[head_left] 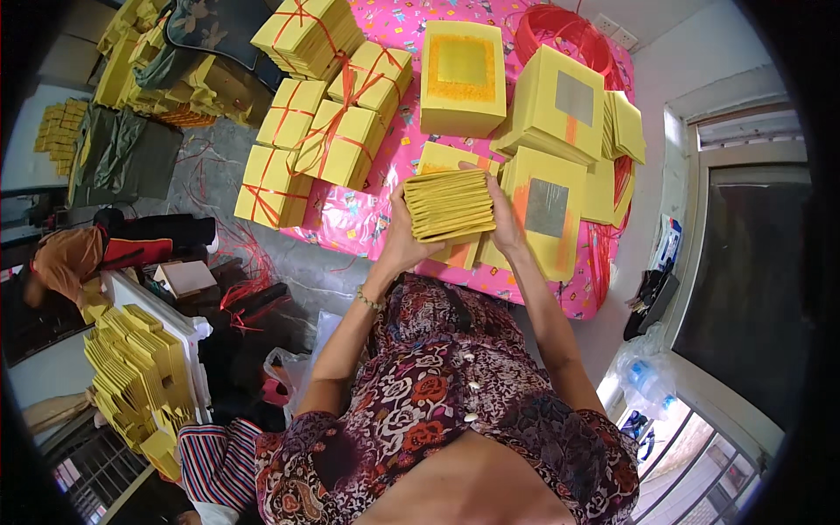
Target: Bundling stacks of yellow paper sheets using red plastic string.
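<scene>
Between my two hands is a thick stack of folded yellow papers (449, 206), its layered edges turned up toward me. My left hand (402, 234) is closed on its left side. On the right side, my right hand (505, 220) presses against it. The stack is held over the near edge of a table with a pink patterned cover (350, 210). Partly hidden beneath it lie yellow sheets (442, 157) with orange marks. Right beside my right hand is a yellow paper pile (553, 171) with a grey square and an orange stripe on top.
Yellow bundles tied with red string (337, 140) stand on the table's left. Farther back are a tall yellow stack (462, 109) and a red string coil (564, 35). At left, a person in a brown top (70, 258) is near a table heaped with yellow paper (140, 367).
</scene>
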